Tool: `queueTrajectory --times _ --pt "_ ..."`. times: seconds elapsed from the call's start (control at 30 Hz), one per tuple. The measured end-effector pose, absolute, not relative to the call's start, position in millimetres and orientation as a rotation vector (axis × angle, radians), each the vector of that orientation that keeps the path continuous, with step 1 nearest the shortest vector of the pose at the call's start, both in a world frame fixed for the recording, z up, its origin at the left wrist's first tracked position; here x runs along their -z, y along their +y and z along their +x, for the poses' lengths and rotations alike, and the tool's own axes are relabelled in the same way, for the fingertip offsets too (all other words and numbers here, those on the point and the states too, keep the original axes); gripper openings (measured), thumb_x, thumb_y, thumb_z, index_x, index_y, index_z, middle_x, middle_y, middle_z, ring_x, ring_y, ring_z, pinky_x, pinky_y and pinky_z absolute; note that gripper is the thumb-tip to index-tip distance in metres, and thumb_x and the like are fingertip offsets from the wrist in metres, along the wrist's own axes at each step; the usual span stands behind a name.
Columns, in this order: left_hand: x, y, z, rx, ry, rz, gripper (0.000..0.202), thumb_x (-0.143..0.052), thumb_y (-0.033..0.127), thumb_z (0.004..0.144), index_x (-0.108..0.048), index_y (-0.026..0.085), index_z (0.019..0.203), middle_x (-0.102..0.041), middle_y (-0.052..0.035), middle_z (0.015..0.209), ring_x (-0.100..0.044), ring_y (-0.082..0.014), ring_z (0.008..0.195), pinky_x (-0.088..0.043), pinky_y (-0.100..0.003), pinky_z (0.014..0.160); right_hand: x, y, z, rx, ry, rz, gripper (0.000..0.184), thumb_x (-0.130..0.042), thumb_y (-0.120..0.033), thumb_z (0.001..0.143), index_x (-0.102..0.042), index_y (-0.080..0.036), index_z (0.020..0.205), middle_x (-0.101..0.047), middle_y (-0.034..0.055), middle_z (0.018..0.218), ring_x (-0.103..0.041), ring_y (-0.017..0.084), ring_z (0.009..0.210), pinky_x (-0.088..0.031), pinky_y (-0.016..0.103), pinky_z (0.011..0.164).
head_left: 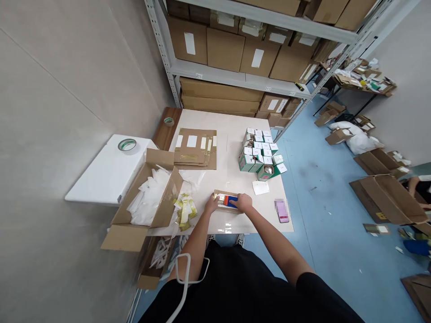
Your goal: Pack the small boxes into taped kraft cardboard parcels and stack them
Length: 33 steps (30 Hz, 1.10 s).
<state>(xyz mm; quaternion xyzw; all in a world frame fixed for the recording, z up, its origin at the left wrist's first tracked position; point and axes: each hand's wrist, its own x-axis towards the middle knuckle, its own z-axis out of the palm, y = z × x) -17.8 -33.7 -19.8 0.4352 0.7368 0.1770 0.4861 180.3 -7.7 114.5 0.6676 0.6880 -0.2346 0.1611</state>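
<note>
A small flat cardboard box (229, 208) lies on the table in front of me. My left hand (211, 204) is closed on its left end, with a shiny strip like clear tape beside the fingers. My right hand (243, 202), at the box's right end, is closed around a blue tool with an orange-red front, which looks like a tape dispenser (230, 201), resting over the box top. The hand partly hides it. A white paper slip (261, 187) lies beyond the right hand, and yellow-and-white packets (186, 211) lie left of the left hand.
Several small white-and-green boxes (257, 150) stand at the back right; a pink phone (283, 211) lies at the right edge. Flattened cardboard (195, 152) is at the back left. An open carton (121, 217) holds white bags. Tape rolls (127, 144) sit left. Shelving (215, 74) rises behind.
</note>
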Motion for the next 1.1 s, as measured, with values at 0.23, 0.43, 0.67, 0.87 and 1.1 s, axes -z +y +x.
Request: queueTrajectory --times 0.23,0.43,0.67,0.87,1.1 --pt "14 -33 55 -0.344 1.718 1.153 0.055 -0.04 0.049 0.107 -0.045 0.019 0.152 -0.066 -0.0154 0.143 -0.066 -0.0316 0.127 -0.049 -0.04 0.105 -112 -7 257 0.732 1.846 1.986 0.055 -0.064 -0.067 0.086 -0.076 -0.018 0.109 -0.077 0.0152 0.115 -0.074 0.029 0.105 -0.052 0.03 0.077" --pt "12 -38 108 -0.265 1.691 1.192 0.059 -0.039 0.05 0.107 -0.039 0.019 0.157 -0.063 -0.0173 0.146 -0.065 -0.0332 0.129 -0.048 -0.042 0.106 -111 -13 318 0.889 1.711 2.047 0.052 -0.069 -0.064 0.083 -0.076 -0.017 0.107 -0.077 0.0147 0.116 -0.073 0.03 0.108 -0.052 0.03 0.077" --pt "16 -40 116 -0.227 1.753 1.191 0.063 -0.032 0.056 0.107 -0.034 0.021 0.16 -0.066 -0.0164 0.143 -0.066 -0.033 0.128 -0.05 -0.043 0.103 -103 -13 325 0.896 1.754 2.096 0.05 -0.072 -0.064 0.083 -0.076 -0.021 0.108 -0.077 0.0125 0.117 -0.072 0.028 0.108 -0.05 0.028 0.075" --pt "19 -39 114 -0.184 1.773 1.204 0.065 -0.03 0.059 0.106 -0.033 0.023 0.16 -0.065 -0.0155 0.144 -0.065 -0.0324 0.129 -0.05 -0.043 0.104 -108 2 355 0.962 1.803 2.008 0.05 -0.075 -0.066 0.08 -0.077 -0.019 0.097 -0.078 0.0124 0.109 -0.074 0.027 0.097 -0.047 0.027 0.068" --pt "18 -38 111 -0.195 1.796 1.212 0.066 -0.036 0.061 0.104 -0.036 0.024 0.159 -0.065 -0.0149 0.146 -0.065 -0.0309 0.13 -0.05 -0.041 0.105 -109 -15 423 1.027 1.824 2.039 0.051 -0.075 -0.07 0.079 -0.075 -0.019 0.083 -0.078 0.0096 0.092 -0.073 0.024 0.085 -0.042 0.026 0.062"
